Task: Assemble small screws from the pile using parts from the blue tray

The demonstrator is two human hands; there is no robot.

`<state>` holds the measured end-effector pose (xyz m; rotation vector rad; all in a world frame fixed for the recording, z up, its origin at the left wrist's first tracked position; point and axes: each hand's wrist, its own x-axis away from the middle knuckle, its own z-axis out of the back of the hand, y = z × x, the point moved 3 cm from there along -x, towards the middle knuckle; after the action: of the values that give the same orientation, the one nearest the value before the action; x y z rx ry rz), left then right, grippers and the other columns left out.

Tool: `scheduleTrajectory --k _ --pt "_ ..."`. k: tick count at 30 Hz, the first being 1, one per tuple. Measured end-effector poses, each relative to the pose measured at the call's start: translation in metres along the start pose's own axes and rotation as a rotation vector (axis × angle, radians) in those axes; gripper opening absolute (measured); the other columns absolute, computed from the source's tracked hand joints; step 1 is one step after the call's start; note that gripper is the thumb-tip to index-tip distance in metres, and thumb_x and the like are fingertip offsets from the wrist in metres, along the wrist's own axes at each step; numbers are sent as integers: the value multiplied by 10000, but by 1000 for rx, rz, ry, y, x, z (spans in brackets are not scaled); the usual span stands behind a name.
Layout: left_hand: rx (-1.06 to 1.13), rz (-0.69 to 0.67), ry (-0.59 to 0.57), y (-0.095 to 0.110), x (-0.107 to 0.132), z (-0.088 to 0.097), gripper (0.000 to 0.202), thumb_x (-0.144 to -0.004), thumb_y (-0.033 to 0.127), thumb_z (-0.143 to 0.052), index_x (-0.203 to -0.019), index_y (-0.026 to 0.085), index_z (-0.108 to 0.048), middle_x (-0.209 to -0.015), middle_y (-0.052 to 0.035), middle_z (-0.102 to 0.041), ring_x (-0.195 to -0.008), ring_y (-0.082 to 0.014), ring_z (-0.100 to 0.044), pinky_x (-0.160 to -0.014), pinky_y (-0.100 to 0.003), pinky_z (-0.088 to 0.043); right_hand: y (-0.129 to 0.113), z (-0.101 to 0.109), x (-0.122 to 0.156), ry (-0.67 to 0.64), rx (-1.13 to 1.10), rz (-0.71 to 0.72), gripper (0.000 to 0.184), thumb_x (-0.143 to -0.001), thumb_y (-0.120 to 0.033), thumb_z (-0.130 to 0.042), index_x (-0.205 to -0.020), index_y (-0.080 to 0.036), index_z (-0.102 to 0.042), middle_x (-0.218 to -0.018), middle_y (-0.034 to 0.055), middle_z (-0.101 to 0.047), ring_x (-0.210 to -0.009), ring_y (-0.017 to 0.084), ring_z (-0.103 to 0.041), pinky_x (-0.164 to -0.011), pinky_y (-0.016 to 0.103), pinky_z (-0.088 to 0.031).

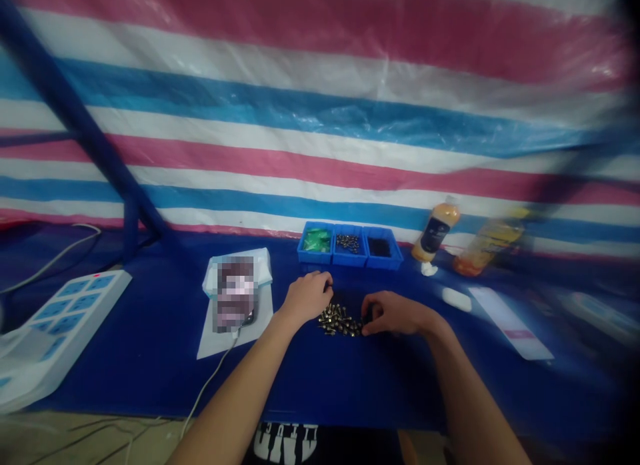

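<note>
Metal pieces (339,320) between left fingers (326,279) and right fingers (373,298), both curled, anything held unclear.

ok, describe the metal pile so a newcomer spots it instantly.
On the blue tabletop, find the row of three blue bins. Nearer the wearer, between the left hand and right hand, is the metal pile: unlike the small pieces in the middle bin, it lies loose.

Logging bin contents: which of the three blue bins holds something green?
The leftmost bin, holding green pieces; the middle bin holds small shiny parts, the right bin dark contents.
</note>
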<state>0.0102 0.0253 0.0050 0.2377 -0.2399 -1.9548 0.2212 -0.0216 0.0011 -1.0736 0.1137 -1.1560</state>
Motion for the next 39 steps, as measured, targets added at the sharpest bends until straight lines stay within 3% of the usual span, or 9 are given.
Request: scheduleTrajectory --k 8,15,19,23,34,39 --pt "-3 -3 10 0 0 0 215 -884 327 -456 -1022 292 -618 -1033 -27 -658 -883 -239 -631 -729 -353 -469 -5 -5 -7 27 13 12 238 -808 -399 -620 -895 -178 -596 -639 -5 -641 -443 119 -578 -407 206 -373" --pt "-7 -2 18 0 0 -1 217 -881 325 -457 -1025 291 -616 -1039 -30 -660 -889 -245 -632 -728 -356 -471 -8 1 -12 258 143 162 199 -810 -385 -634 -830 -189 -662 -742 24 -689 -656 144 -635 -554 225 -434" --pt "-13 -6 12 0 0 -1 214 -883 326 -454 -1020 292 -615 -1045 -30 -659 -889 -243 -632 -729 -355 -472 -12 5 -11 363 17 180 217 -846 -398 -585 -874 -188 -627 -780 21 -680 -539 120 -613 -513 234 -440" --pt "-14 -15 12 0 0 0 212 -882 326 -455 -1014 289 -618 -1042 -30 -659 -891 -249 -636 -729 -358 -475 -14 7 -15 424 -135 251 223 -837 -394 -595 -903 -181 -595 -794 24 -673 -579 135 -632 -541 241 -471" --pt "-7 5 -15 4 1 4 227 -894 315 -464 -1047 270 -625 -1060 -54 -651 -932 -254 -635 -777 -369 -483 -15 20 -12 704 -20 327 313 -890 -384 -515 -1076 -210 -699 -959 62 -689 -734 164 -597 -668 284 -466" --pt "-9 0 -6 3 1 3 231 -891 316 -459 -1047 282 -626 -1064 -45 -650 -932 -254 -632 -783 -376 -484 -11 23 -14 737 -180 314 342 -851 -382 -589 -1126 -193 -661 -853 48 -707 -676 161 -606 -632 285 -479"
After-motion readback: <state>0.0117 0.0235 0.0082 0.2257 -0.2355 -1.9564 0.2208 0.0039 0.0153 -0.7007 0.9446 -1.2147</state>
